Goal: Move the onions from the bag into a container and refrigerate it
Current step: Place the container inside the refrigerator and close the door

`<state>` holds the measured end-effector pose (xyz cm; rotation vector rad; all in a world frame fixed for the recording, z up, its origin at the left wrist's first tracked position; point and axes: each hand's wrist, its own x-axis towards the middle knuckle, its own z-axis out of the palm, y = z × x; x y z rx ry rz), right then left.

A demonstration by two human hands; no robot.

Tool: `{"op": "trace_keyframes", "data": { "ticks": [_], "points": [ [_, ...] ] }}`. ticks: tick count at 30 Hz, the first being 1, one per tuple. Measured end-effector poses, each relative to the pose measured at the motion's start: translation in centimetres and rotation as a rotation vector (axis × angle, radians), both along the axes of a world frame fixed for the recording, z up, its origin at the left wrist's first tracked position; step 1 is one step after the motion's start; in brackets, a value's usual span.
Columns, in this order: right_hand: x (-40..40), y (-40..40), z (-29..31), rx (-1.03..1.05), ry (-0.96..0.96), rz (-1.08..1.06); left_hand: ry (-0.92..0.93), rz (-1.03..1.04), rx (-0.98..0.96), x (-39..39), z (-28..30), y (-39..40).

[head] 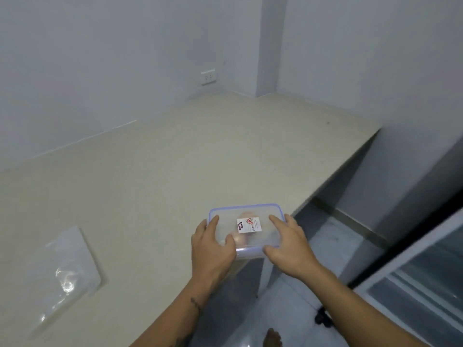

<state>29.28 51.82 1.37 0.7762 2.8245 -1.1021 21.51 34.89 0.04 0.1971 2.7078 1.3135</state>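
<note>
Resting at the near edge of the worktop [175,159], the lidded container [246,225] — onions [240,237] dimly seen inside — is clasped by the left hand [211,242] and right hand [290,242], fingers curled over its lid; the empty bag [60,274] lies well left.

Container [246,225] — translucent, frosted lid with pale blue-violet rim. Lid label [249,225] was white with red and dark print. Onions [242,240] showed as pinkish-orange blur through lid. Countertop [175,159] was plain cream-beige. Bag [59,274] — clear, with white glare patches. Walls [100,58] were pale grey-blue; socket [208,76] white.
</note>
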Motion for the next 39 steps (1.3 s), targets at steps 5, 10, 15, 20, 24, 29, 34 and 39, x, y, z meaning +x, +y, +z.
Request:
{"op": "trace_keyframes", "data": {
  "ticks": [5, 10, 15, 20, 24, 29, 34, 39],
  "points": [
    [11.3, 3.9, 0.7, 0.089, 0.025, -0.21, -0.02, -0.268, 0.078, 7.0, 0.5, 6.4],
    [22.8, 8.7, 1.3, 0.148, -0.022, -0.379, -0.001, -0.549, 0.156, 15.0, 1.1, 14.1],
    [31.3, 14.1, 0.4, 0.169, -0.066, -0.651, -0.063, -0.745, 0.146, 21.9, 0.9, 23.2],
    [37.9, 22.3, -2.7, 0.162, -0.112, -0.768, -0.122, -0.914, 0.099, 26.9, -1.4, 33.5],
    [40.4, 29.7, -6.8, 0.112, -0.138, -0.803, -0.163, -1.052, 0.025, 28.2, -4.8, 41.3],
    [40.3, 37.5, -13.8, 0.047, -0.105, -0.766, -0.126, -1.109, -0.066, 27.1, -10.5, 48.8],
    [38.2, 43.3, -23.2, 0.075, -0.029, -0.761, -0.073, -1.118, -0.038, 24.6, -19.4, 54.7],
    [37.4, 46.6, -30.9, 0.116, 0.107, -0.762, 0.023, -1.112, -0.019, 23.1, -28.4, 58.1]
  ]
}}
